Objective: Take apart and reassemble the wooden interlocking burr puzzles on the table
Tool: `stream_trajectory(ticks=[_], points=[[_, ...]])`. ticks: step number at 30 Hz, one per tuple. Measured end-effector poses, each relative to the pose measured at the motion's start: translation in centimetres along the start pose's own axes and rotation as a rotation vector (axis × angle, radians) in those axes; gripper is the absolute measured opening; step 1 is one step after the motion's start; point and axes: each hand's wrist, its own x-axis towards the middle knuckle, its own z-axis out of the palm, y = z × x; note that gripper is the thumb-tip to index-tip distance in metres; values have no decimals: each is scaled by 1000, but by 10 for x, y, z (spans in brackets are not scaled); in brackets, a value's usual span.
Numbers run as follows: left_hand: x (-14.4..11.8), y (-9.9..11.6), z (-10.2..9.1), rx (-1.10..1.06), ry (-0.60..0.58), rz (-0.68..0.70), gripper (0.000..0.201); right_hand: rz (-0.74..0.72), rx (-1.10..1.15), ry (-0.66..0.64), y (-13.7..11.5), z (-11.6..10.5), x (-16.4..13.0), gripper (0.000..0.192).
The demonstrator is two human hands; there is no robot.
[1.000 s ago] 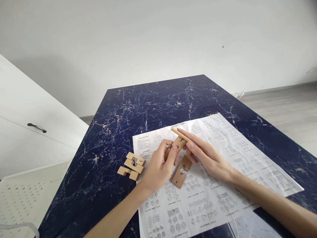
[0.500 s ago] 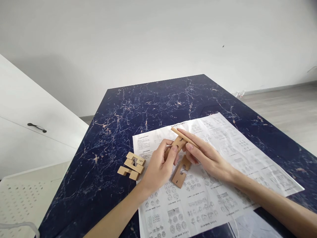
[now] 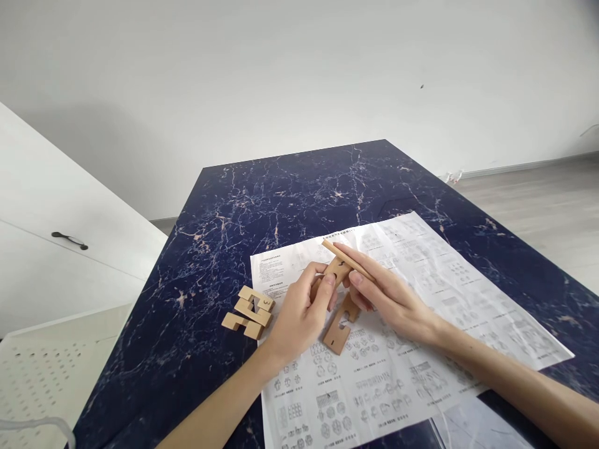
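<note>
My left hand (image 3: 304,308) is closed on a flat wooden puzzle piece (image 3: 337,268) with a dark mark like a 5 near its end. Between the thumb and fingers of my right hand (image 3: 390,296) is another wooden puzzle piece, seen edge-on (image 3: 344,254), set across the marked one. A third notched piece with a 1 on it (image 3: 337,337) slants down below both hands; its upper end is hidden by my right fingers. To the left of my left hand lie several notched wooden pieces (image 3: 255,308) in a small pile, one bearing a 3.
A large creased instruction sheet (image 3: 449,305) with printed diagrams lies under my hands on the dark blue marbled table (image 3: 281,206). At the front right edge is a clear plastic sheet (image 3: 482,427). A white cabinet (image 3: 65,199) and a perforated white surface (image 3: 42,368) stand left.
Both hands keep their grip and barely move. The edge-on piece and the piece with the 1 have shifted very slightly to the left.
</note>
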Motion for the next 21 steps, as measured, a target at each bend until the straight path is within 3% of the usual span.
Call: stream_trajectory(ticks=[21], points=[[0,0,0,16,2,8,31,-4,-51,5,-5,2,0,53]])
